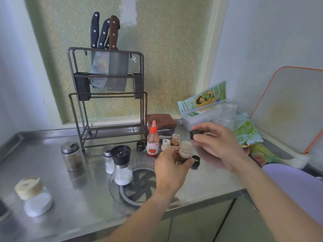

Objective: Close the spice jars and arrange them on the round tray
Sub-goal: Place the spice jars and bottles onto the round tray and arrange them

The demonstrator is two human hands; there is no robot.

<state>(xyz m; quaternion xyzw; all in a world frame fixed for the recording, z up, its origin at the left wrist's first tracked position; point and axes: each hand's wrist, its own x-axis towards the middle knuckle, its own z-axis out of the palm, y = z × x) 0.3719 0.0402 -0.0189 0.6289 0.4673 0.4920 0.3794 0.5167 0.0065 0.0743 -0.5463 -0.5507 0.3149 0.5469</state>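
Note:
My left hand grips a small open spice jar with brown spice, held above the round clear tray. My right hand pinches a black cap just up and right of the jar's mouth. On the tray's left part stands a black-topped salt grinder. Two more small uncapped jars stand behind, beside a red sauce bottle. Loose black caps lie at the rack's foot and right of the tray.
A knife rack with cleavers stands at the back. A dark-spice shaker, a salt shaker and a cork-lidded jar sit to the left. Folded cloths, packets and a cutting board crowd the right.

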